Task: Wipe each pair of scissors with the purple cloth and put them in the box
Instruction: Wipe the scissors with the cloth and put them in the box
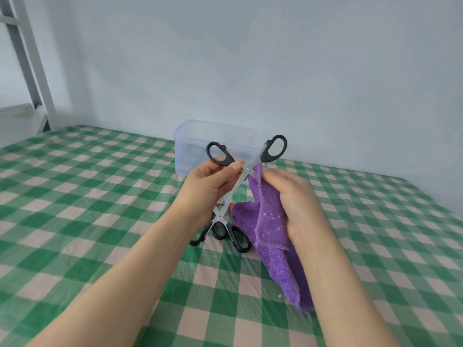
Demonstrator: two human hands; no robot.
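My left hand point(210, 186) grips a pair of black-handled scissors point(273, 149), handles up and spread apart, blades pointing down through the fist. My right hand point(290, 199) holds the purple cloth point(270, 236) and presses its top corner against one blade near the pivot. The rest of the cloth hangs down to the table. More scissors point(235, 234) with black handles lie on the table below my hands, and something orange-red shows beside them. The clear plastic box point(200, 144) stands behind, against the wall.
A green and beige checked tablecloth point(100, 196) covers the table. A pale wall runs close behind the box. A white metal frame point(32, 71) stands at the far left.
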